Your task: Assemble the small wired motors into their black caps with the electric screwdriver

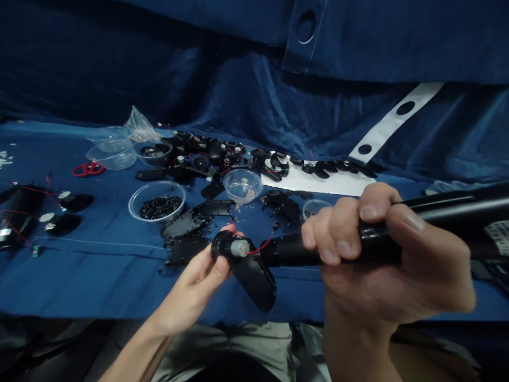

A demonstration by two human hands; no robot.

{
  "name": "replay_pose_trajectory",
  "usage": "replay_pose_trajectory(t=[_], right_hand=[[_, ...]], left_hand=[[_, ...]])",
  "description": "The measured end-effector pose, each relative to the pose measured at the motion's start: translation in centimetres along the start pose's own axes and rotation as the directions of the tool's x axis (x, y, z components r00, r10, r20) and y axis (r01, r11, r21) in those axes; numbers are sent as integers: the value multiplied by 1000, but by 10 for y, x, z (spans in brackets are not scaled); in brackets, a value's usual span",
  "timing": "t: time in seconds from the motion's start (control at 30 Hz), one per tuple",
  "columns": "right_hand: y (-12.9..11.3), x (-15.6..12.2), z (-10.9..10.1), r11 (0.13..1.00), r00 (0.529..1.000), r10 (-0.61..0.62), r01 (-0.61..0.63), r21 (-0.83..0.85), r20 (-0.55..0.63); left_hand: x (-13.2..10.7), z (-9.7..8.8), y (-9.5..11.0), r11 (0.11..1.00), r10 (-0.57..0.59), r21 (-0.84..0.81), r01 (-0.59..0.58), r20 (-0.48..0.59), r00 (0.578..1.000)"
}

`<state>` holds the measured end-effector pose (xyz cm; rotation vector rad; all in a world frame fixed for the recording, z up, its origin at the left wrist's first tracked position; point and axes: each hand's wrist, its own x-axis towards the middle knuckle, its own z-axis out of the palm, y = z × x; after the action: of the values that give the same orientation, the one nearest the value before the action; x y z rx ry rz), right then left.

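Blue cloth-covered table (pixel 99 281), black parts strewn far side. Your R hand (pixel 374 270) grips black cylindrical tube (pixel 288 250) tight; L hand (pixel 191 292) pinches small silver motor (pixel 239 247) near centre, thin red wire (pixel 260 248) joining both.

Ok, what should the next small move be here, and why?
Probably ease the red wire clear of the black handheld tool in the right hand: the wire runs past its front end, beside the silver motor in the left hand.
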<state>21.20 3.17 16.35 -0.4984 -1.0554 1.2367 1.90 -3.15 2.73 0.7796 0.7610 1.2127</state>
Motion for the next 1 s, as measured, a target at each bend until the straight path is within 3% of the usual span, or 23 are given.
replay_pose_trajectory(t=[0.2, 0.57, 0.83, 0.9, 0.93, 1.0], right_hand=[[-1, -1, 0, 999, 1000, 26, -26, 47, 3], [-4, 0, -11, 998, 944, -18, -4, 64, 329], [-8, 0, -26, 998, 898, -40, 20, 52, 438], [-12, -1, -35, 998, 916, -59, 43, 49, 397], [-13, -2, -40, 997, 947, -76, 67, 38, 312], [-11, -5, -51, 991, 991, -131, 132, -18, 17]], left_hand=[[2, -1, 0, 999, -25, -32, 26, 41, 999], [3, 3, 6, 986, -143, -82, 148, 65, 988], [5, 0, 4, 988, -120, -81, 128, 98, 988], [7, -5, 3, 990, -107, -81, 115, 93, 990], [7, -8, 3, 991, -92, -87, 99, 82, 992], [8, -17, 3, 993, -42, -110, 44, 26, 999]])
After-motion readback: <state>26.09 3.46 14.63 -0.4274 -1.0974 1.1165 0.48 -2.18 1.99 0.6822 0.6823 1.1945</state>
